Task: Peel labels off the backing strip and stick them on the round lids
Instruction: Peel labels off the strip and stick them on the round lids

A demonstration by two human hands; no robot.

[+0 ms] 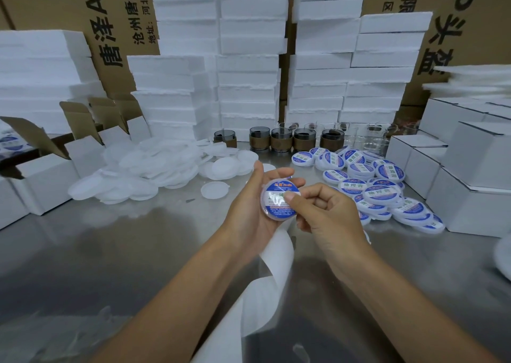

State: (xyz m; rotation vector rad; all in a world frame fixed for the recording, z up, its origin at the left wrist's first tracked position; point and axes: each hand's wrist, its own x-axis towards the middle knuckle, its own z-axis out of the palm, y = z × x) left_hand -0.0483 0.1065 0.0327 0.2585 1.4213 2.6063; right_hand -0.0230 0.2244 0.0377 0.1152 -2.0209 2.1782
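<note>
Round lid (277, 216): gripped in left hand (249, 210); right hand (329, 213) pinches its edge, thumb pressing the label (275, 190) flat. Sticking step. Next, likely: release onto labelled pile (387, 196).

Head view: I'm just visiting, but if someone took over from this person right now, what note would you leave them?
Left hand: holds a lid that already carries its blue label.
Right hand: thumb presses that label flat.
Backing strip: trails over the table below the hands.
Done: labelled lids piled on the right.
Left: bare lids heaped on the left. Probably finish smoothing this one first.
</note>
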